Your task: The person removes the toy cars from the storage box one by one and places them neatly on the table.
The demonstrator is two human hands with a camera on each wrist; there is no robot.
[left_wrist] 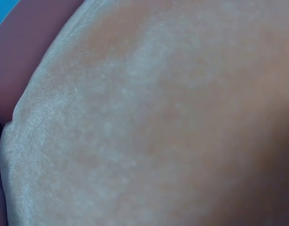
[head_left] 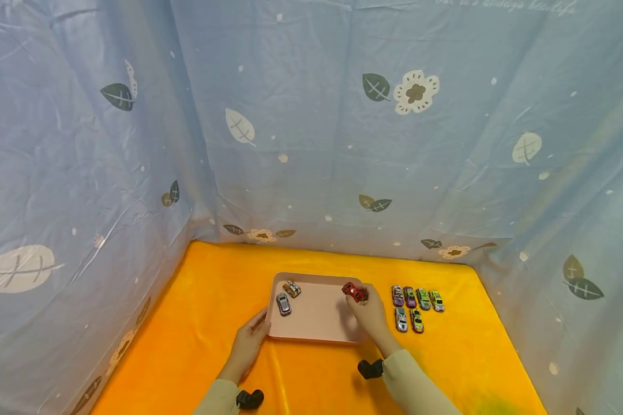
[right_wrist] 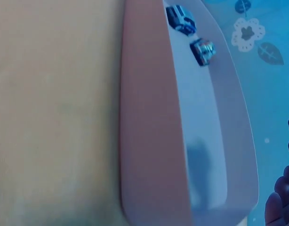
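Note:
A shallow pink tray [head_left: 319,311] lies on the yellow cloth, gripped at its front left edge by my left hand [head_left: 249,347]. Over the tray's right end, my right hand [head_left: 370,314] holds a red toy car [head_left: 354,292] with dark markings. Inside, at the left, sit a silver toy car [head_left: 283,304] and an orange-and-white toy car [head_left: 292,289]. In the right wrist view, my right fingers [right_wrist: 286,193] and part of the held car show at the right edge. Blurred skin of my left hand [left_wrist: 149,113] fills most of the left wrist view.
To the tray's right, several toy cars stand in two rows, among them a purple car [head_left: 409,297], a yellow-green car [head_left: 436,301] and a pale car [head_left: 401,319]. A blue patterned curtain [head_left: 311,173] rises behind the yellow cloth [head_left: 228,276] and along both sides.

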